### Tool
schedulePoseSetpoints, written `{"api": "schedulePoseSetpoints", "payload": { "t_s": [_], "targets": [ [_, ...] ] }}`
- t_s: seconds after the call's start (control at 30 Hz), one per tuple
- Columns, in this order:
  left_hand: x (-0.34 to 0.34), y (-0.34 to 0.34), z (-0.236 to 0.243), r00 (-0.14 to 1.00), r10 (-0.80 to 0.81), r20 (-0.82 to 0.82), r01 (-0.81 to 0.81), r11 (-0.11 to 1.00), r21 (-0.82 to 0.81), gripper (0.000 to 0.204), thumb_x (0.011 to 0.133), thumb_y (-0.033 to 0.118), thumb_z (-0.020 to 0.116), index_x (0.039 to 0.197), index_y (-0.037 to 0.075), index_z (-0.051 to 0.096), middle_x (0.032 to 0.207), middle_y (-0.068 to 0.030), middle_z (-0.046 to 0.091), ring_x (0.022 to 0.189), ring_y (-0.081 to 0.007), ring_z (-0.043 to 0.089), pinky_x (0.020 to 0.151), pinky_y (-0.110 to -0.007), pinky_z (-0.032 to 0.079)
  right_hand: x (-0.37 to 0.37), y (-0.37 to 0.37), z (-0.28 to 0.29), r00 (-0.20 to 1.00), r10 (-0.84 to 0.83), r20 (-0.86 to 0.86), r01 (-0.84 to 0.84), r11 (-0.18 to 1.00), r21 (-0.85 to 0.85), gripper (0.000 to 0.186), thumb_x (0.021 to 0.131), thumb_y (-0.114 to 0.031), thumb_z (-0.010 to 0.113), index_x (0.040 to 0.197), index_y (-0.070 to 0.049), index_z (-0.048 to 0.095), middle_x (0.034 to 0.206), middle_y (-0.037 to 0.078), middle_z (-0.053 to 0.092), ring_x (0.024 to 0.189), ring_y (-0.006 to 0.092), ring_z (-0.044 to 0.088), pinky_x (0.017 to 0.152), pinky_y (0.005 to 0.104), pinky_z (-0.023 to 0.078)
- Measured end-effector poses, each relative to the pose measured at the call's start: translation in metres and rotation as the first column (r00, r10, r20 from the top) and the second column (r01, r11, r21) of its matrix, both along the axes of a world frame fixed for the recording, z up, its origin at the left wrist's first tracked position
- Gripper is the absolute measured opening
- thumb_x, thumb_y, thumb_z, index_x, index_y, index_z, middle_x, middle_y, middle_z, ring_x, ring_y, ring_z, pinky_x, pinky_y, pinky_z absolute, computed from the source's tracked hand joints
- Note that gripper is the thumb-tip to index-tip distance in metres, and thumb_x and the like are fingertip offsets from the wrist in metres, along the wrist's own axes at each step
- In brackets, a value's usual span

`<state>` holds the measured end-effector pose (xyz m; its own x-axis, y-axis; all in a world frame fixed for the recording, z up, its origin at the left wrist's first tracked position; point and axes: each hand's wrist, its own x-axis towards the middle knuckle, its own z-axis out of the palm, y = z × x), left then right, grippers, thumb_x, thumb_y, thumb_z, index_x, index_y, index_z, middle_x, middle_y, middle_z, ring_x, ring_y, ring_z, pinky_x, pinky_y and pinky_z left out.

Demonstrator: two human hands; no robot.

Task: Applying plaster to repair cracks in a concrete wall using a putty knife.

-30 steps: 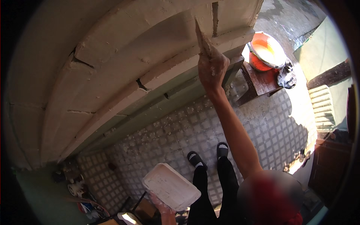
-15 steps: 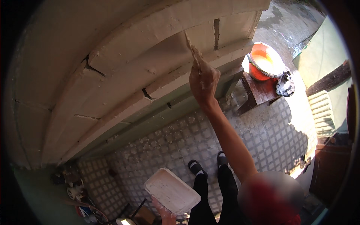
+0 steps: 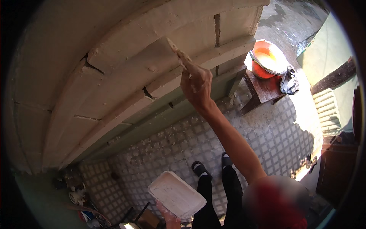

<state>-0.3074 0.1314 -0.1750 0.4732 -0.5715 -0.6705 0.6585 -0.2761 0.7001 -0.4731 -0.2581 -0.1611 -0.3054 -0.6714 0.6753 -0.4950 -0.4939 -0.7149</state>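
My right hand (image 3: pixel 197 84) is raised to the pale plastered wall (image 3: pixel 126 45), its fingers closed round a thin, crusted tool that looks like a putty knife (image 3: pixel 177 52). The tip of the tool is at the recessed band between two raised ledges. Low in front of me, my left hand (image 3: pixel 167 214) grips a shallow white rectangular tray (image 3: pixel 177 194) by its near-left side. A thin whitish smear coats the inside of the tray. Dark cracks (image 3: pixel 148 93) break the ledges of the wall.
An orange bucket (image 3: pixel 263 68) stands on a dark wooden stool (image 3: pixel 263 86) at the right, with a crumpled plastic bag (image 3: pixel 289 81) beside it. Pale specks dot the tiled floor (image 3: pixel 171 149). My slippered feet (image 3: pixel 200 168) stand on it. Assorted items (image 3: pixel 82 198) lie at the lower left.
My right hand has moved left and slightly down along the wall with the putty knife. The tray in my left hand has hardly shifted.
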Motion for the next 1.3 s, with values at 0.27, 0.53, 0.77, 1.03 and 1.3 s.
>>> {"api": "schedulePoseSetpoints", "payload": {
  "t_s": [0.27, 0.53, 0.77, 1.03, 1.3],
  "targets": [
    [0.012, 0.021, -0.01, 0.998, 0.016, -0.058, -0.017, 1.0, -0.014, 0.073, 0.091, 0.059, 0.05, 0.145, 0.012, 0.036, 0.142, -0.0083, 0.045, 0.126, -0.0306, 0.048, 0.102, -0.046, 0.045, -0.001, -0.035, 0.008, 0.991, -0.077, -0.107, 0.07, 0.995, -0.064, 0.037, 0.073, 0.0, 0.057, 0.107, -0.005, 0.069, 0.061, 0.018, 0.058, 0.052, 0.0351, 0.059, 0.053, 0.0457, 0.048],
    [0.007, 0.023, -0.001, 0.998, 0.059, -0.023, -0.058, 0.998, 0.028, 0.071, 0.092, 0.058, 0.048, 0.145, 0.012, 0.037, 0.141, -0.0093, 0.047, 0.126, -0.0314, 0.049, 0.102, -0.046, 0.046, -0.013, 0.001, 0.011, 0.998, -0.061, -0.006, 0.061, 0.998, 0.019, 0.042, 0.077, 0.0, 0.053, 0.116, -0.008, 0.067, 0.066, 0.021, 0.057, 0.057, 0.0395, 0.057, 0.055, 0.0458, 0.045],
    [0.013, 0.031, -0.003, 0.999, 0.027, -0.019, -0.026, 0.998, 0.057, 0.072, 0.092, 0.059, 0.046, 0.146, 0.013, 0.036, 0.143, -0.009, 0.045, 0.127, -0.0318, 0.048, 0.103, -0.046, 0.045, -0.012, -0.04, 0.008, 0.964, -0.256, -0.068, 0.252, 0.965, -0.07, 0.044, 0.078, -0.003, 0.053, 0.119, -0.013, 0.069, 0.058, 0.021, 0.052, 0.047, 0.0354, 0.05, 0.052, 0.0417, 0.042],
    [0.021, 0.029, 0.0, 0.999, 0.025, 0.037, -0.028, 0.998, 0.062, 0.073, 0.091, 0.061, 0.047, 0.145, 0.013, 0.037, 0.143, -0.0092, 0.045, 0.127, -0.0314, 0.048, 0.103, -0.047, 0.045, 0.033, 0.01, -0.016, 0.999, 0.045, 0.019, -0.044, 0.997, -0.066, 0.051, 0.075, 0.002, 0.054, 0.125, -0.006, 0.063, 0.072, 0.017, 0.063, 0.06, 0.0369, 0.061, 0.056, 0.0457, 0.048],
    [0.025, 0.028, -0.004, 0.996, 0.089, -0.024, -0.087, 0.995, 0.054, 0.064, 0.094, 0.056, 0.048, 0.139, 0.012, 0.043, 0.134, -0.0079, 0.051, 0.118, -0.0292, 0.054, 0.096, -0.044, 0.05, 0.005, -0.04, -0.01, 0.97, -0.195, -0.147, 0.17, 0.972, -0.164, 0.039, 0.074, 0.0, 0.057, 0.112, -0.005, 0.065, 0.06, 0.018, 0.055, 0.053, 0.038, 0.055, 0.05, 0.0475, 0.041]
  ]
}}
